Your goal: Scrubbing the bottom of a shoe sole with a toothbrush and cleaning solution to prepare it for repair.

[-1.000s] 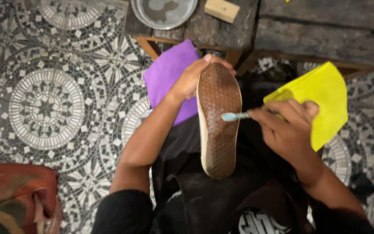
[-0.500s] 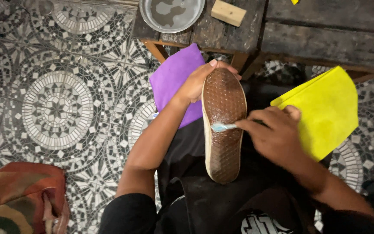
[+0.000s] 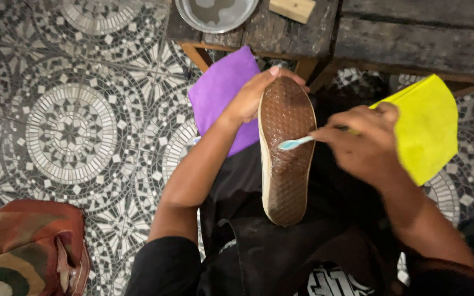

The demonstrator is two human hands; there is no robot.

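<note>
**Shoe sole getting a scrub**

Right now the person is scrubbing the bottom of a shoe (image 3: 285, 151) with a toothbrush (image 3: 297, 143). The left hand (image 3: 250, 98) is gripping the toe end of the shoe and keeping it sole-up on the lap. The right hand (image 3: 366, 143) is pinching the brush handle, and the brush head is touching the brown sole just below the left hand's hold, near the middle of the sole.

It looks like the scrubbing is partway done. The brush is sitting in the upper half, so the heel end, farther down from both hands, probably needs more work. I cannot tell how clean the sole is.

A purple cloth (image 3: 220, 90) is lying just beside the left hand. A yellow cloth (image 3: 426, 129) is lying just behind the right hand. A metal bowl (image 3: 215, 13) of water is sitting on the wooden bench (image 3: 401, 38) above the shoe's toe.
</note>
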